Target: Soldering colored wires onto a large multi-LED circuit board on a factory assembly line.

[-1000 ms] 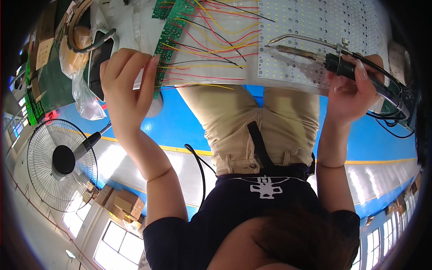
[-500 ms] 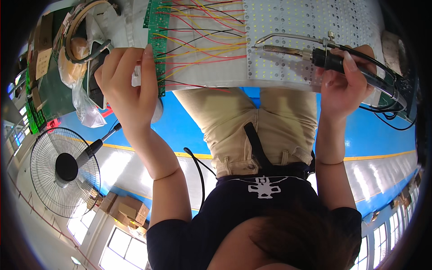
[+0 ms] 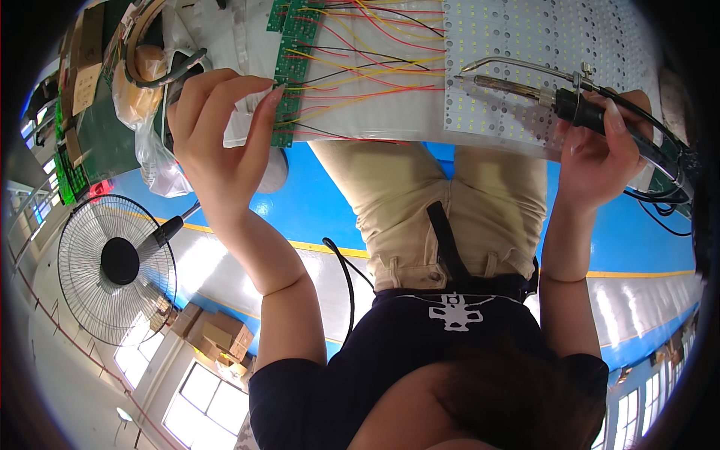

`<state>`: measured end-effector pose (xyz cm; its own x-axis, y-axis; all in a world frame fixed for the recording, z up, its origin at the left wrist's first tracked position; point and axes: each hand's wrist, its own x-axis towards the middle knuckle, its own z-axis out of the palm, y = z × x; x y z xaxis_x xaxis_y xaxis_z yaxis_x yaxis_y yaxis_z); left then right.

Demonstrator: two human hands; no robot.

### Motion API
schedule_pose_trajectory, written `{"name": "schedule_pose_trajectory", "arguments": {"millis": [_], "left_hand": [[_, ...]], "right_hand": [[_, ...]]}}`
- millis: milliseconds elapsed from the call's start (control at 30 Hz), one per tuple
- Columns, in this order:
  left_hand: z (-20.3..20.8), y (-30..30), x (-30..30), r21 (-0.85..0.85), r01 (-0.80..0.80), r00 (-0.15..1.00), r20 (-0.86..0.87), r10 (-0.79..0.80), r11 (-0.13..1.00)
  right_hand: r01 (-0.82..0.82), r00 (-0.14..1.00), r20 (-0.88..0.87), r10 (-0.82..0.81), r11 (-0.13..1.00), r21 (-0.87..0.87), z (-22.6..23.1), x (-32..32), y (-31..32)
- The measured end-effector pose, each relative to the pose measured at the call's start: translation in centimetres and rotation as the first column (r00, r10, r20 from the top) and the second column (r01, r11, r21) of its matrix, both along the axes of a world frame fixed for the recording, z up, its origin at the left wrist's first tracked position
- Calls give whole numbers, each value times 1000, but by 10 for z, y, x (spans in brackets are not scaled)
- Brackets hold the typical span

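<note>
My left hand (image 3: pixel 217 131) is at the near left, thumb and index fingertips meeting at the left edge of a narrow green circuit board (image 3: pixel 291 79); its other fingers are curled. Red, yellow and black wires (image 3: pixel 367 71) run from the board toward a white panel dotted with small yellowish LEDs (image 3: pixel 517 37). In my right hand (image 3: pixel 600 154) is a black-handled soldering iron (image 3: pixel 574 109) with a thin metal feed tube (image 3: pixel 517 63) clamped alongside. The iron points left, its tip over the panel's left part. Whether the tip touches the panel, I cannot tell.
A second green board piece (image 3: pixel 277 15) lies at the far end. Left of my hand are a coiled dark tube (image 3: pixel 135 56) and a clear plastic bag (image 3: pixel 157 165). Black cables (image 3: pixel 664 199) hang at the right. A floor fan (image 3: pixel 120 261) stands at the left.
The whole view has shifted, so the scene sits further right. My left index finger has straightened toward the board, with a wider gap behind its tip. My right hand still holds the soldering iron over the panel.
</note>
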<state>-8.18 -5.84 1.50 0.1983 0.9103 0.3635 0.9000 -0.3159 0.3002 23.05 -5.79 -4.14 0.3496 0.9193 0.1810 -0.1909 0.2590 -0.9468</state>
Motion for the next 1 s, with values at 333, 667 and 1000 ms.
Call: {"name": "schedule_pose_trajectory", "arguments": {"millis": [333, 667, 1000], "left_hand": [[-9, 10, 9, -70, 231, 969, -70, -236, 970], [-17, 16, 41, -99, 355, 934, 2, -356, 930], [-17, 11, 38, -136, 393, 919, 35, -392, 910]], "right_hand": [[-59, 997, -59, 59, 998, 9, 3, -1, 1], [-11, 1000, -20, 10, 999, -41, 7, -4, 0], [-50, 999, -3, 50, 998, 29, 2, -4, 2]]}}
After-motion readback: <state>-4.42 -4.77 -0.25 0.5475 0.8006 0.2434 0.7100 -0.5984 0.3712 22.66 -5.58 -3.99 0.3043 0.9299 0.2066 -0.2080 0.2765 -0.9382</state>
